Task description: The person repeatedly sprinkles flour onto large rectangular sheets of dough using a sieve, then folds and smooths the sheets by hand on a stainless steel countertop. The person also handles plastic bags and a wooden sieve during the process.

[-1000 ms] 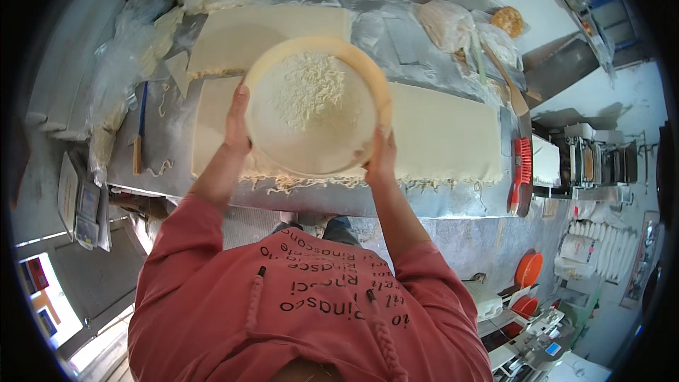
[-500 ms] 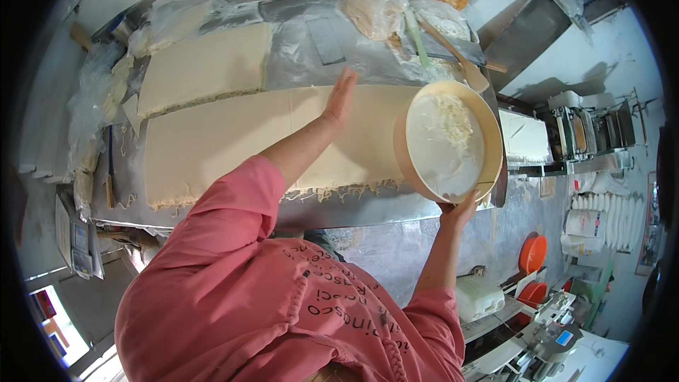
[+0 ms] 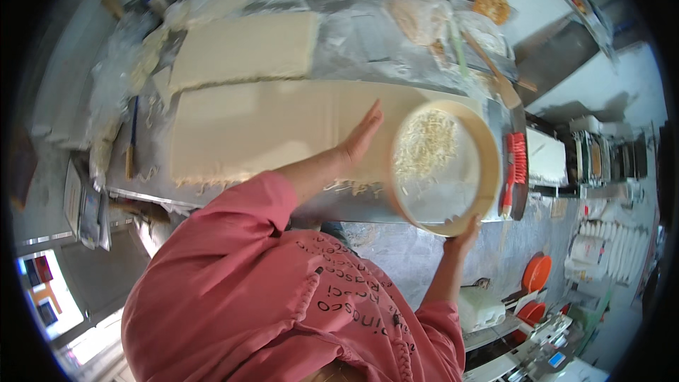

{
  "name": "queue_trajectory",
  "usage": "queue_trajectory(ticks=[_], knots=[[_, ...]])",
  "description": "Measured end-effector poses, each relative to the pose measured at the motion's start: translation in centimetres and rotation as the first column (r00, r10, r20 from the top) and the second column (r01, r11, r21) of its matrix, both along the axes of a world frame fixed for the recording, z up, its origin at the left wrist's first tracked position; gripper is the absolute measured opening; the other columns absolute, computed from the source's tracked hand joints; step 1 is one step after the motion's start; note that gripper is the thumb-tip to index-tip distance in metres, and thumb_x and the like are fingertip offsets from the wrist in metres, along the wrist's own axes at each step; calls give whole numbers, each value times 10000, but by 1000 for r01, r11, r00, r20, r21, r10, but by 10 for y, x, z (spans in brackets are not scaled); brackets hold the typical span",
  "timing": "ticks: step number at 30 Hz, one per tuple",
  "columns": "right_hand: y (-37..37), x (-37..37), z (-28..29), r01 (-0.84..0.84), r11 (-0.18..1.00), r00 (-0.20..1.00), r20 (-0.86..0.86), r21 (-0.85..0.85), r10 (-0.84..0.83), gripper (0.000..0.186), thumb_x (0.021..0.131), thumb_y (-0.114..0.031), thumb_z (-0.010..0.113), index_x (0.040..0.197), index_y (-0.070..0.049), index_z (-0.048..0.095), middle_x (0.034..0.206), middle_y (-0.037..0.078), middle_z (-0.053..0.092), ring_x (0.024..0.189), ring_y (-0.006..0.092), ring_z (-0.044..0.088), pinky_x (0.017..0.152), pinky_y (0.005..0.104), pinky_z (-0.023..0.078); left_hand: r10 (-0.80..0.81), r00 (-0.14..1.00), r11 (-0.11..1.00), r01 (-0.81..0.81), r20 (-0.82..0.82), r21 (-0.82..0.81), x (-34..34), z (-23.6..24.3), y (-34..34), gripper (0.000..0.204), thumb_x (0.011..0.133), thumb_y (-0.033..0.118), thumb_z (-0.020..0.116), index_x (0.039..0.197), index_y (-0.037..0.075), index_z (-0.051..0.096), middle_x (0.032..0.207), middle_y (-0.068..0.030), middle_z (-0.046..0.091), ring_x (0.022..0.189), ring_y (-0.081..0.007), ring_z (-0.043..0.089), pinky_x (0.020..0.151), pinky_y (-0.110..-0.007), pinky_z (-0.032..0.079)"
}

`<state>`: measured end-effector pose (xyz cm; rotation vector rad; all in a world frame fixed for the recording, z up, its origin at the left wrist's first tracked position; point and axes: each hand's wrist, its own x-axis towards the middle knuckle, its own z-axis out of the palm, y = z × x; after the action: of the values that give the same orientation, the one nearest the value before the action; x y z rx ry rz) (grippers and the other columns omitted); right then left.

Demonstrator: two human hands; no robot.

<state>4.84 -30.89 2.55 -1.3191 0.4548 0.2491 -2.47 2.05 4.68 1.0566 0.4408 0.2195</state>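
Note:
My right hand [image 3: 461,235] grips the near rim of a round flour sieve [image 3: 488,163] with a pale wooden hoop, tilted above the right end of a long dough sheet [image 3: 254,127]. Pale dough shreds [image 3: 426,143] lie in the sieve, toward the left of its mesh. My left hand [image 3: 362,137] is stretched out flat left of the sieve, fingers extended and holding nothing. It is over the dough sheet; I cannot tell whether it touches. Behind lies a second, shorter dough sheet [image 3: 244,49].
A red brush [image 3: 515,166] lies at the table's right edge. A wooden spatula [image 3: 506,88], a plastic bag [image 3: 419,18] and a round bread [image 3: 491,7] are at the back right. A blue-handled brush [image 3: 132,138] lies left. Red bowls [image 3: 536,272] stand lower right.
The sieve has swung, and the shreds in it have spread and shifted left, with less white flour showing. The red brush has come into sight. My left hand stays outstretched.

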Motion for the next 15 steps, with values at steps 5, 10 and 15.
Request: queue_trajectory(ticks=[5,10,15], knots=[[58,-37,19,-43,992,999,-22,-120,41,522,877,-395,516,1260,-73,366,1099,158,462,893,307,517,633,409,508,91,992,992,-98,86,85,-35,-40,29,775,887,530,428,1445,150,46,1497,-116,73,1377,-227,87,1102,-379,118],[77,-51,16,-130,989,991,-1,74,130,517,885,-366,515,1253,-37,361,1108,155,473,892,294,528,625,423,505,215,972,977,-213,96,-24,-99,-11,89,697,941,474,341,1438,90,38,1486,-92,120,1356,-198,142,1106,-347,122],[169,-82,3,-398,912,912,61,-95,405,456,876,-364,506,1223,-86,403,1015,111,495,850,247,536,623,400,511,350,934,936,-343,77,-83,-164,10,124,742,908,566,316,1444,159,2,1502,-69,62,1373,-217,74,1105,-398,89]])
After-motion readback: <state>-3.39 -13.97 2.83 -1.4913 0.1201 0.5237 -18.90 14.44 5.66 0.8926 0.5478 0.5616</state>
